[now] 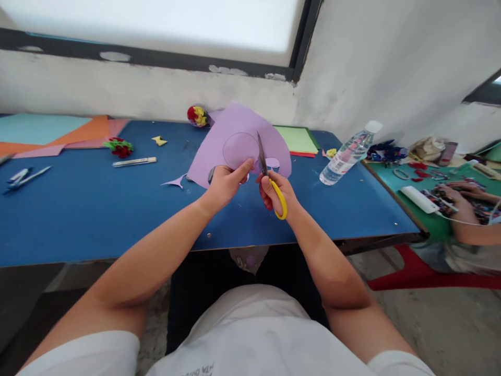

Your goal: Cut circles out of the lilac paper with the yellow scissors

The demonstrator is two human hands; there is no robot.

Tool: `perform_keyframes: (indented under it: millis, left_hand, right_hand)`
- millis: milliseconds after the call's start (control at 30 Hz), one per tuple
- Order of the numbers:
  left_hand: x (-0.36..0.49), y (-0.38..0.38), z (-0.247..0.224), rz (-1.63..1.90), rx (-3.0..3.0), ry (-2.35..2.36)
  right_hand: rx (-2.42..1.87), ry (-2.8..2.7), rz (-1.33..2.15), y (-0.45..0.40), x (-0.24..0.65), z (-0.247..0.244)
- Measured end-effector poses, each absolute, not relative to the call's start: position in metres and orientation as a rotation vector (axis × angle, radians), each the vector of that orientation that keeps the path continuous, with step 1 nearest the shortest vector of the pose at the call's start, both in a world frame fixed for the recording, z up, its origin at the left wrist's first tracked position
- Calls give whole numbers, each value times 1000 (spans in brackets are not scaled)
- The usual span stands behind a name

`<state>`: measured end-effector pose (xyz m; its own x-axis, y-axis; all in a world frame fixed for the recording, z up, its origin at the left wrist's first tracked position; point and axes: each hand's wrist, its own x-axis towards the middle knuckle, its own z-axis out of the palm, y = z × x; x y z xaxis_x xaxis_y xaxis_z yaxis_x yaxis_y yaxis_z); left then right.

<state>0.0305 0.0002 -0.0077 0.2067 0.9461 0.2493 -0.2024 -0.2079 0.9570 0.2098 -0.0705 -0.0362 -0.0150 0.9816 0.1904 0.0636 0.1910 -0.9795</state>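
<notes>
The purple paper (238, 143) is held up above the blue bench (97, 209), tilted toward the wall, with a circle drawn near its middle. The left hand (225, 183) pinches its lower edge, thumb on the near face and fingers behind, so this grip is clenched on the paper. Just to the right, the right hand (276, 193) is closed through the yellow handles of the scissors (270, 175); the blades point up and touch the paper beside the circle (how wide the blades stand I cannot tell). Both hands are close together, a little above the bench.

A small purple scrap (175, 181) lies on the bench left of the hands. Behind the paper are a red and yellow flower (197, 115) and green sheets (296, 139). A water bottle (348, 151) lies on its side at the right. Farther left are a white tube (134, 162), a red and green flower (119, 147), pens (23, 176) and orange and pale sheets (58, 133). At the far right another person's hand (460, 201) rests on a green bench (438, 222).
</notes>
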Motion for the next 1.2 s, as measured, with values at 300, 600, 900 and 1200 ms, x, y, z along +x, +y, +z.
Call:
perform_keyframes:
  millis: [300, 600, 900, 1200]
  left_hand:
    - [29, 4, -9, 1278, 1282, 699]
    - [29, 3, 0, 1235, 1218, 630]
    - [35, 4, 6, 1217, 997, 650]
    - [35, 4, 12, 1142, 826, 547]
  right_hand:
    - [-1144, -1364, 967, -71, 208, -32]
    - [-1182, -1369, 947, -72, 211, -29]
    - [-1188, -1401, 929, -72, 210, -30]
    - [-1150, -1420, 976, -76, 209, -23]
